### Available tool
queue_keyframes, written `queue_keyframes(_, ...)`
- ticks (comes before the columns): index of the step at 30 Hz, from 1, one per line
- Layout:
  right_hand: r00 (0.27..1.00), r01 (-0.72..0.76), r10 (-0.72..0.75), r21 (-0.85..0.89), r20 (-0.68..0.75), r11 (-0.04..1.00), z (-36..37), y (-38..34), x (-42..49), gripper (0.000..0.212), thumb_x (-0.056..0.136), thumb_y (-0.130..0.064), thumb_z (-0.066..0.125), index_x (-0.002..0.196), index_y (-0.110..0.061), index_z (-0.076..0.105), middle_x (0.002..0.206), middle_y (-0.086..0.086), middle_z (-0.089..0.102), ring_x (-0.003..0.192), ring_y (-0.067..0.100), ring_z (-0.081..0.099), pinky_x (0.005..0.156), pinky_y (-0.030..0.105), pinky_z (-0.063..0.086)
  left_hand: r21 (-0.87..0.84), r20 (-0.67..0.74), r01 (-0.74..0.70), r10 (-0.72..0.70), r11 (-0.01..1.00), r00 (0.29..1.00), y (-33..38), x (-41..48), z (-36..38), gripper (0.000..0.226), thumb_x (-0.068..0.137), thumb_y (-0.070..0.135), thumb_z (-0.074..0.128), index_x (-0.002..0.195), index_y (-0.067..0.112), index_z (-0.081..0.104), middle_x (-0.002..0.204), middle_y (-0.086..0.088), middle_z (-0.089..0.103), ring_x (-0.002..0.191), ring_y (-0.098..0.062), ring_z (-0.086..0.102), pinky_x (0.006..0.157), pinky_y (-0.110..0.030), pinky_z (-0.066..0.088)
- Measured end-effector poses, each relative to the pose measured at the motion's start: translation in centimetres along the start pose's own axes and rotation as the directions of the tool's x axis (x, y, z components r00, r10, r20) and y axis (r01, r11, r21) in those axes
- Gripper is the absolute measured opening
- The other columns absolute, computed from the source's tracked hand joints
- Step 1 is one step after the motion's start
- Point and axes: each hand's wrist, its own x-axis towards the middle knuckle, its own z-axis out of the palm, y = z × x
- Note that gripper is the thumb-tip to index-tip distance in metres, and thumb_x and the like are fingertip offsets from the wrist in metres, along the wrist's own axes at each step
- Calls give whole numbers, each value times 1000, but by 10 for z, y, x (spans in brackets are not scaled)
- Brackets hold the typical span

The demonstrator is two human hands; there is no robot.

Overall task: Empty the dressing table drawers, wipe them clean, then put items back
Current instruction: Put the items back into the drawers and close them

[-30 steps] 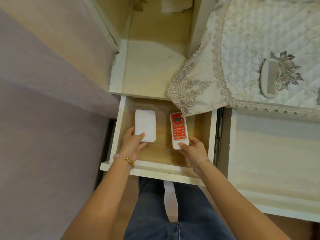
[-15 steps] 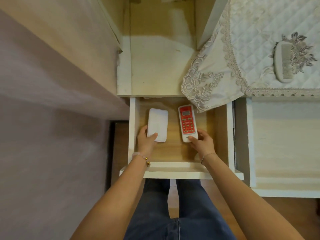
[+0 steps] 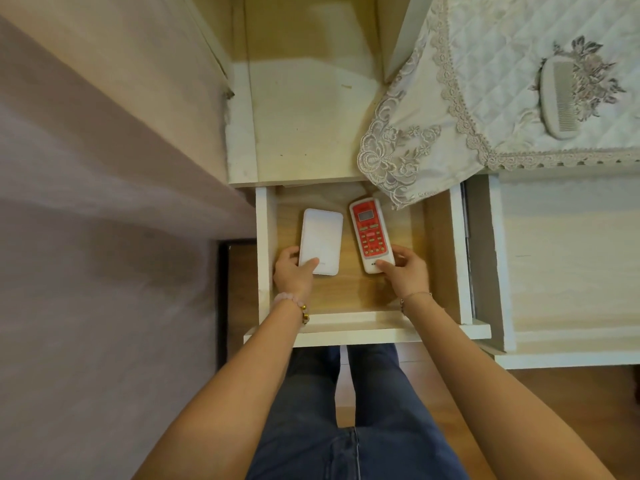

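Note:
An open white drawer (image 3: 363, 332) with a wooden bottom is pulled out toward me. Inside it lie a flat white device (image 3: 322, 239) on the left and a red-faced remote control (image 3: 371, 233) on the right, side by side. My left hand (image 3: 292, 275) grips the white device at its near end, thumb on top. My right hand (image 3: 408, 273) holds the remote's near end, thumb on its white base. Both items rest on the drawer bottom.
A lace-edged quilted cloth (image 3: 485, 98) covers the table top and hangs over the drawer's back right corner. A pale comb (image 3: 559, 98) lies on it. A second open drawer (image 3: 568, 358) juts out at right. A wall (image 3: 104, 202) stands at left.
The view has shifted so the drawer sits more centred. Both hands stay on the white device and the remote, which lie in the same places in the drawer.

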Motion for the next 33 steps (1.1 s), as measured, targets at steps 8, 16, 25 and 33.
queue_keyframes(8, 996, 58, -73, -248, -53, 967, -6, 6, 2, 40, 78, -25, 73, 114, -16, 57, 109, 3, 66, 87, 15, 59, 78, 30, 50, 185, -5, -95, 98, 978, 995, -5, -8, 0, 36, 83, 14, 69, 115, 6, 56, 108, -10, 63, 87, -15, 54, 63, -15, 40)
queue_keyframes(16, 990, 101, -126, -301, -66, 948, -12, 1, 4, 27, 79, -24, 72, 97, -18, 54, 109, 5, 63, 92, 15, 58, 79, 28, 45, 361, -27, -142, 163, 922, 986, -2, -15, 2, 40, 85, 16, 67, 120, 5, 50, 114, -14, 56, 103, -29, 57, 83, -34, 49)
queue_keyframes(25, 811, 546, -569, -522, 133, 655, -40, -35, -29, 54, 84, -25, 66, 131, -12, 46, 128, 8, 54, 118, 21, 50, 97, 29, 38, 582, 277, -598, 557, 552, 783, 36, -50, -25, 44, 95, 25, 51, 136, 14, 41, 137, -4, 46, 119, -19, 49, 86, -19, 36)
queue_keyframes(33, 589, 631, -808, -640, 28, 438, -89, -69, -65, 57, 87, -34, 57, 132, -2, 46, 134, 16, 50, 127, 30, 43, 109, 39, 33, 699, 381, -713, 813, 59, 440, 83, -72, -59, 49, 90, 27, 59, 132, 4, 49, 136, -15, 50, 126, -32, 47, 106, -44, 33)
